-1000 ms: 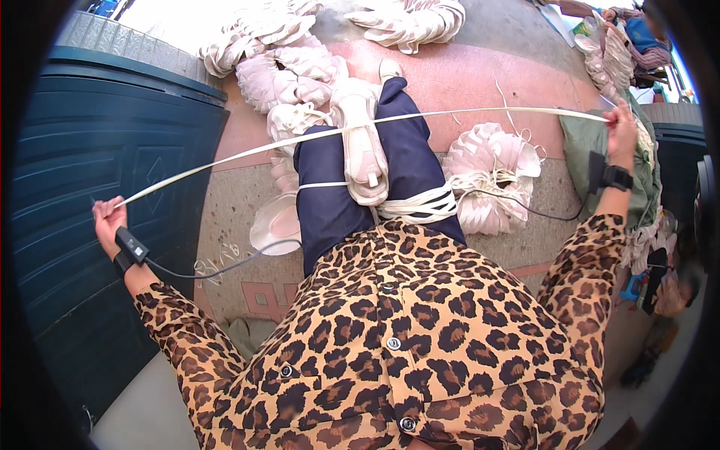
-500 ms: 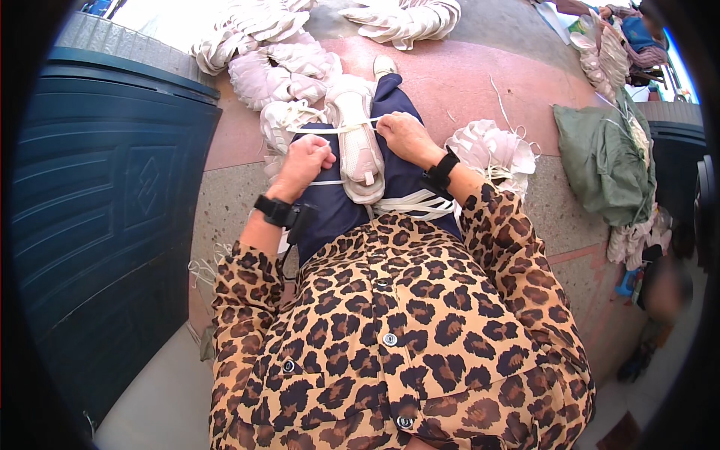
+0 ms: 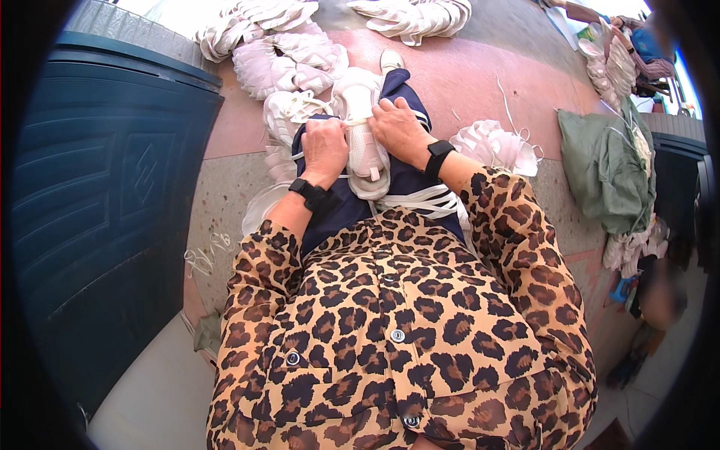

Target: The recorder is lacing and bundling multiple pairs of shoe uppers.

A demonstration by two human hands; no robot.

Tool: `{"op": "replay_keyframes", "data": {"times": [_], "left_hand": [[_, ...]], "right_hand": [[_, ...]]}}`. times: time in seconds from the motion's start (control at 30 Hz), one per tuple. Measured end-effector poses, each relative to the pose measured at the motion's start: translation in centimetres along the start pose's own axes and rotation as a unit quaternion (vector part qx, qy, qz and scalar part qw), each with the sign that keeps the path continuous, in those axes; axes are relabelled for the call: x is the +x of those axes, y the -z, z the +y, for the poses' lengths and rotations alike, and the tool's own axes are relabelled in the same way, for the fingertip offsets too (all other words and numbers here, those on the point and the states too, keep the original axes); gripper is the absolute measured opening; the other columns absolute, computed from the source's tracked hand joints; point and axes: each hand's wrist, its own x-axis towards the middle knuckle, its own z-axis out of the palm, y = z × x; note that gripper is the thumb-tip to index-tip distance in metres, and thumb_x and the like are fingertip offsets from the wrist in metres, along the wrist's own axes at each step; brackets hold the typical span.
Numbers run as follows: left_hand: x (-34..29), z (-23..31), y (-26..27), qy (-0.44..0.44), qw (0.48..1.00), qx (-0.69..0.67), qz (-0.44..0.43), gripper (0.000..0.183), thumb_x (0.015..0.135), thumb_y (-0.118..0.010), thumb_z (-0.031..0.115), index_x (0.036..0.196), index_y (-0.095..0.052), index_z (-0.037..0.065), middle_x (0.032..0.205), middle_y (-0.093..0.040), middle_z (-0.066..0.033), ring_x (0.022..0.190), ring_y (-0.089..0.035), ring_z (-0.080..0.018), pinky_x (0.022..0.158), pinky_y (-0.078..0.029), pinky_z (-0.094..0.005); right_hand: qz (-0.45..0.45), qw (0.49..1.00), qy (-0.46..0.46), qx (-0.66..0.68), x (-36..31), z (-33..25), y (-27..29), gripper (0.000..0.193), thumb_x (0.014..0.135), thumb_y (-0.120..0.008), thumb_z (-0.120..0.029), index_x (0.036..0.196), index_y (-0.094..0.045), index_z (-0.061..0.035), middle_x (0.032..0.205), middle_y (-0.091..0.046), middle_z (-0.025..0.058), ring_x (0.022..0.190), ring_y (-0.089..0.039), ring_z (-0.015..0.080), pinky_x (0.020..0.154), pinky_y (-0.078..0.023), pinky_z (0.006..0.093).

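Observation:
A pale pink and white shoe upper [image 3: 367,154] lies lengthwise across my lap, its heel end toward me. A flat white shoelace [image 3: 357,121] crosses its top between my hands. My left hand [image 3: 326,150] is closed at the upper's left edge, its fingers curled on the lace. Across from it, my right hand [image 3: 401,131] pinches the lace at the right edge, knuckles raised. The fingertips of both hands are partly hidden. A bundle of white laces [image 3: 424,201] rests over my right thigh, near the shirt hem.
Stacked pale shoe uppers [image 3: 289,64] lie ahead to the left, with another row [image 3: 416,19] farther off. More uppers [image 3: 495,146] sit right of my leg. A green sack [image 3: 600,169] stands farther right. A dark blue door [image 3: 112,172] borders the left; other people are at right.
My left hand has moved right and in to the upper's edge, and my right hand has shifted slightly over the upper. The lace between them now spans a shorter distance.

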Motion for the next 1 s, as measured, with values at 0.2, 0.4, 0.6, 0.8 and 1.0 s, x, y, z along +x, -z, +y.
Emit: {"op": "replay_keyframes", "data": {"times": [0.2, 0.4, 0.6, 0.8, 1.0], "left_hand": [[0.4, 0.7, 0.2, -0.044, 0.998, 0.032, -0.004, 0.01, 0.072, -0.054, 0.01, 0.073, -0.062, 0.004, 0.074, -0.062, -0.0119, 0.079, -0.053, -0.0295, 0.067, -0.042, -0.0396], [1.2, 0.0, 0.3, -0.093, 0.994, 0.043, -0.047, 0.009, 0.068, -0.052, 0.005, 0.069, -0.061, 0.003, 0.074, -0.062, -0.013, 0.079, -0.053, -0.0302, 0.067, -0.043, -0.0391], [1.2, 0.0, -1.1, -0.082, 0.996, -0.026, -0.008, 0.013, 0.074, -0.052, 0.008, 0.067, -0.061, 0.002, 0.069, -0.06, -0.0154, 0.074, -0.052, -0.0324, 0.068, -0.042, -0.0404], [2.6, -0.5, -1.0, -0.062, 0.994, -0.054, -0.071, 0.015, 0.075, -0.055, 0.012, 0.066, -0.062, 0.001, 0.068, -0.06, -0.0169, 0.069, -0.056, -0.0331, 0.065, -0.044, -0.0401], [2.6, -0.4, 0.4, -0.05, 0.996, 0.063, -0.045, 0.026, 0.074, -0.063, 0.027, 0.067, -0.064, 0.002, 0.064, -0.06, -0.0135, 0.068, -0.059, -0.0293, 0.063, -0.044, -0.0397]], "right_hand": [[-0.005, 0.993, -0.099, 0.07, -0.4, -0.2, -0.4, 0.008, 0.072, -0.055, -0.013, 0.076, -0.061, -0.0099, 0.081, -0.057, 0.0046, 0.084, -0.052, 0.0195, 0.07, -0.036, 0.0344], [0.048, 0.981, -0.174, 0.076, -0.7, -0.4, -0.7, 0.011, 0.075, -0.059, -0.02, 0.075, -0.062, -0.0101, 0.079, -0.056, 0.0043, 0.083, -0.052, 0.0203, 0.071, -0.035, 0.0349], [0.037, 0.981, -0.165, 0.095, -0.8, 0.0, -0.9, 0.016, 0.076, -0.058, -0.021, 0.068, -0.063, -0.0084, 0.074, -0.056, 0.006, 0.08, -0.052, 0.0215, 0.071, -0.037, 0.035], [0.02, 0.982, -0.156, 0.1, -0.8, 0.0, -1.4, 0.019, 0.076, -0.058, -0.022, 0.07, -0.063, -0.005, 0.076, -0.059, 0.0083, 0.081, -0.055, 0.0228, 0.069, -0.039, 0.0367], [-0.007, 0.978, -0.174, 0.116, -1.0, -0.5, -0.7, 0.029, 0.083, -0.051, -0.027, 0.072, -0.063, -0.0032, 0.077, -0.058, 0.0109, 0.081, -0.052, 0.0251, 0.071, -0.038, 0.038]]}}
